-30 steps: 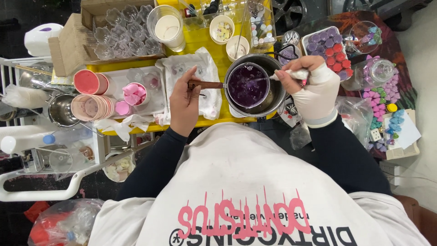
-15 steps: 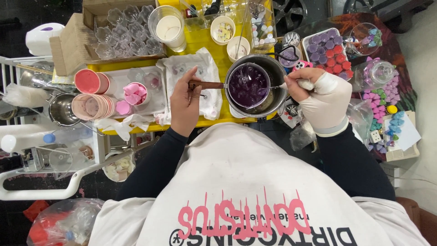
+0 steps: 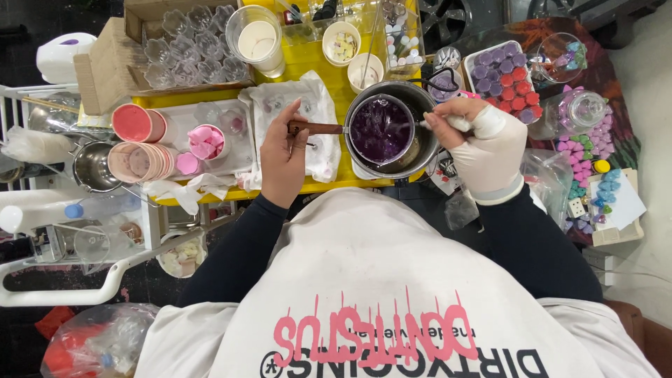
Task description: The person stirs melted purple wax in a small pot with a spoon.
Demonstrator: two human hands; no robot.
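The little pot of purple wax [image 3: 379, 129] is getting stirred, left hand [image 3: 282, 157] clamped on its handle, gloved right hand [image 3: 483, 147] gripping the stirrer, nothing poured yet.

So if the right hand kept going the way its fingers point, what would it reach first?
The right hand, gloved, points leftward at the small pot of purple liquid, holding a stirrer that dips into it. It would likely meet the pot's rim first, though depth is hard to judge from above.
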